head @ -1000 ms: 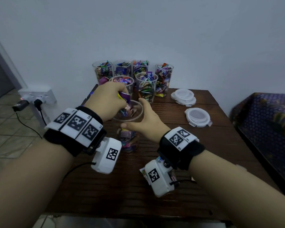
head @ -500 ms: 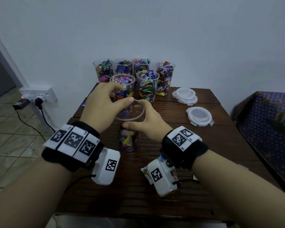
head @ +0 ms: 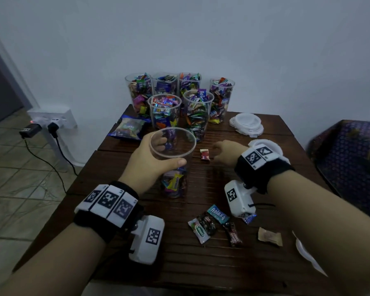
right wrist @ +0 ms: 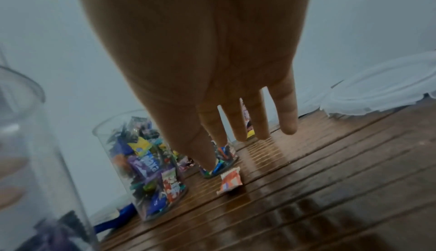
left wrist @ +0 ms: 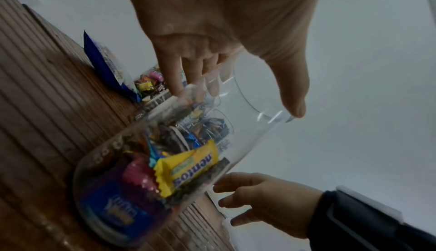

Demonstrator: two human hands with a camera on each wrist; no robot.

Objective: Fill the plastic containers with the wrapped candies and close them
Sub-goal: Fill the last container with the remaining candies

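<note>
A clear plastic container (head: pixel 173 180) stands mid-table with wrapped candies in its lower part, a yellow Mentos (left wrist: pixel 188 167) among them. My left hand (head: pixel 169 151) grips it at the rim, thumb on the near side and fingers on the far side; the left wrist view shows the left hand (left wrist: pixel 235 100) the same way. My right hand (head: pixel 219 151) hovers just right of a red wrapped candy (head: pixel 205 154) on the table. In the right wrist view my right hand (right wrist: pixel 235 143) has straight fingers, holds nothing, and is just above the red candy (right wrist: pixel 230 181).
Several candy-filled containers (head: pixel 198 112) stand at the back by the wall, with a blue candy bag (head: pixel 128 129) to their left. White lids (head: pixel 246 122) are stacked at the back right, and another lid (head: pixel 265 144) lies under my right wrist. Loose candies (head: pixel 209 225) lie near the front edge.
My right hand let go of the container and moved right toward the red candy. My left hand, earlier over the opening, now grips the rim.
</note>
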